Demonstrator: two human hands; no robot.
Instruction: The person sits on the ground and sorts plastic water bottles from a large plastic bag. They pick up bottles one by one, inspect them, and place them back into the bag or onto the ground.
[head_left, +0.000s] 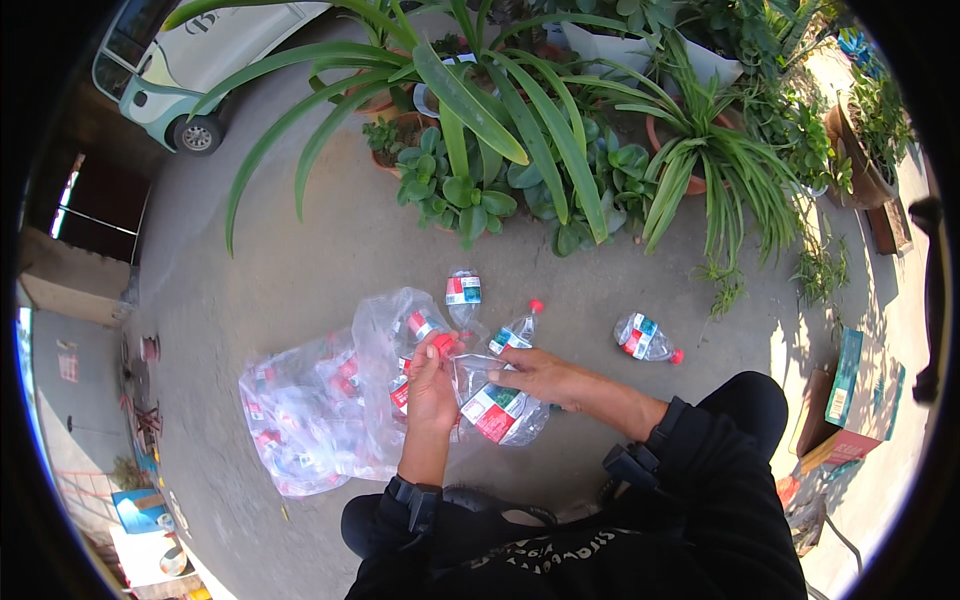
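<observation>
My left hand (430, 382) has its fingers on the red cap (444, 344) of a clear plastic bottle. My right hand (534, 376) grips the upper part of that same bottle (504, 412), a larger one with a red, white and green label, tilted with its base towards me. Left of my hands lies a translucent plastic bag (322, 412) holding several bottles, its mouth towards my left hand. Loose small bottles with red caps lie on the concrete: one just beyond my hands (463, 291), one close to my right hand (514, 334), and one farther right (645, 339).
Potted plants with long leaves (480, 112) and a spider plant (705, 142) stand along the far side. A small vehicle (176, 82) is at the far left. Cardboard boxes (847, 405) stand at the right, beside my knee.
</observation>
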